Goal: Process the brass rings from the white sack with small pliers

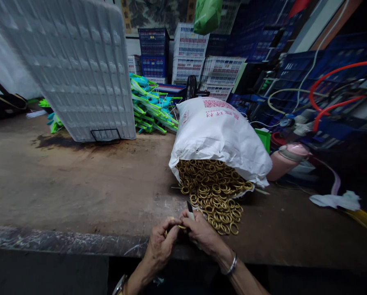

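Close to the table's front edge, my left hand (160, 242) is closed, pinching a brass-coloured ring (181, 227) between thumb and fingers. My right hand (203, 235) meets it from the other side, its fingers wrapped round a small knife (190, 207) with a dark tip pointing up and away. The fingertips of both hands nearly touch at the ring. Just beyond my right hand lies a heap of similar rings (217, 207), spilling from the mouth of a white woven sack (218, 131) that lies on its side with red printing.
A grey ribbed plastic panel (88, 78) stands upright at the left on the wooden table (79, 184). Green and blue plastic pieces (152, 106) are piled behind it. Right of the sack are a pink bottle (289, 159), a crumpled white cloth (337, 200) and red hoses (317, 96). Crates (189, 53) stand behind.
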A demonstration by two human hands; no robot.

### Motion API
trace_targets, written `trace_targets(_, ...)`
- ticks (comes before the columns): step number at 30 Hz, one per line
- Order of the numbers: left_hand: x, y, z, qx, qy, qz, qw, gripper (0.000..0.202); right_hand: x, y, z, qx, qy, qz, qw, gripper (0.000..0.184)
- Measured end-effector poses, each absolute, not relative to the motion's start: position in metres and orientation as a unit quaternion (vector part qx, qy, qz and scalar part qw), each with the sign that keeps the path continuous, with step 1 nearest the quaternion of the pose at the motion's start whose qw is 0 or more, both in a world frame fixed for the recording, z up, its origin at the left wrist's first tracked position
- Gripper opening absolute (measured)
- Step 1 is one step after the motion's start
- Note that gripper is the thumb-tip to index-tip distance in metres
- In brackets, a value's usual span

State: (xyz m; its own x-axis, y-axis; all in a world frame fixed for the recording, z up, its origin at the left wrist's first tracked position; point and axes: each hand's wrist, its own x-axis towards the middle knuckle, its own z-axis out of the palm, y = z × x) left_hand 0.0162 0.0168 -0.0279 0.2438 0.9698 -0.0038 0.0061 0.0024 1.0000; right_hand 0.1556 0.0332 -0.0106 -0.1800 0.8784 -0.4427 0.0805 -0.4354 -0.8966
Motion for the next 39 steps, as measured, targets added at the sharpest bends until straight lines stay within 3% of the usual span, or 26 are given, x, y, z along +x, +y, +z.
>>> trace_targets(4,0.017,0.017,-0.026,0.571,0.426,0.428,0.556,0.017,0.154,0.029,-0.013,-0.552,-0.399,0.666,0.304,0.021)
trace_targets(11,0.019,0.018,-0.02,0.495,0.483,0.421,0.587,0.018,0.153,0.029,-0.009,-0.588,-0.578,0.466,0.32,0.024)
trace_targets(19,0.013,0.015,-0.019,0.409,0.472,0.334,0.706,0.026,0.154,0.03,-0.01,-0.586,-0.542,0.512,0.317,0.02)
trace_targets(26,0.015,0.013,-0.024,0.332,0.383,0.372,0.778,0.024,0.155,0.03,-0.006,-0.559,-0.552,0.528,0.323,0.024)
trace_targets(29,0.016,0.012,-0.024,0.308,0.374,0.386,0.785,0.025,0.156,0.029,-0.009,-0.57,-0.579,0.483,0.325,0.025)
trace_targets(35,0.02,0.014,-0.022,0.319,0.414,0.403,0.751,0.032,0.157,0.019,-0.02,-0.59,-0.713,0.305,0.224,0.015)
trace_targets(39,0.021,0.015,-0.019,0.339,0.442,0.391,0.733,0.034,0.155,0.015,-0.019,-0.603,-0.739,0.257,0.156,0.029)
